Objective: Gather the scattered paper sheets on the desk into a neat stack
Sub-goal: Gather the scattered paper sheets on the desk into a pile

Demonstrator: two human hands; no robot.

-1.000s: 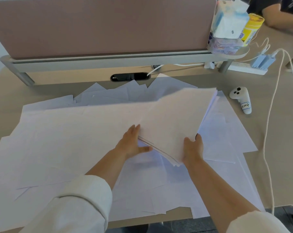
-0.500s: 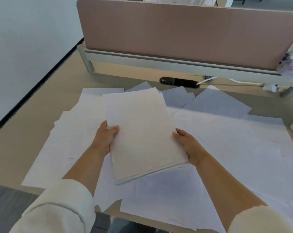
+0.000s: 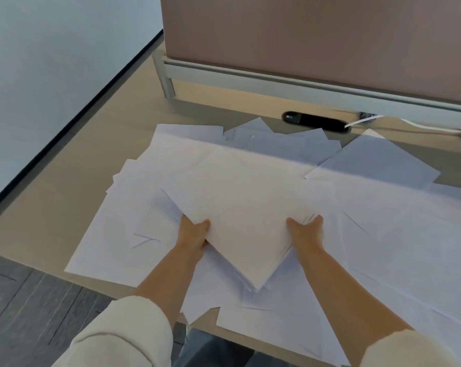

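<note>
A thick stack of white paper sheets (image 3: pixel 245 207) lies slanted in the middle of the desk, one corner pointing toward me. My left hand (image 3: pixel 193 234) grips its left edge, thumb on top and fingers underneath. My right hand (image 3: pixel 306 230) grips the right edge the same way. Under and around the stack, several loose white sheets (image 3: pixel 113 234) lie scattered over the beige desk (image 3: pixel 60 197), some overhanging its near edge.
A brown partition panel (image 3: pixel 316 35) on a grey rail closes off the back of the desk. A black cable slot (image 3: pixel 315 121) with a white cable sits below it. The floor (image 3: pixel 25 300) and a white wall lie to the left.
The stack has turned from nearly straight to slanted with a corner toward me, and both hands have shifted along its edges. The view has swung further left.
</note>
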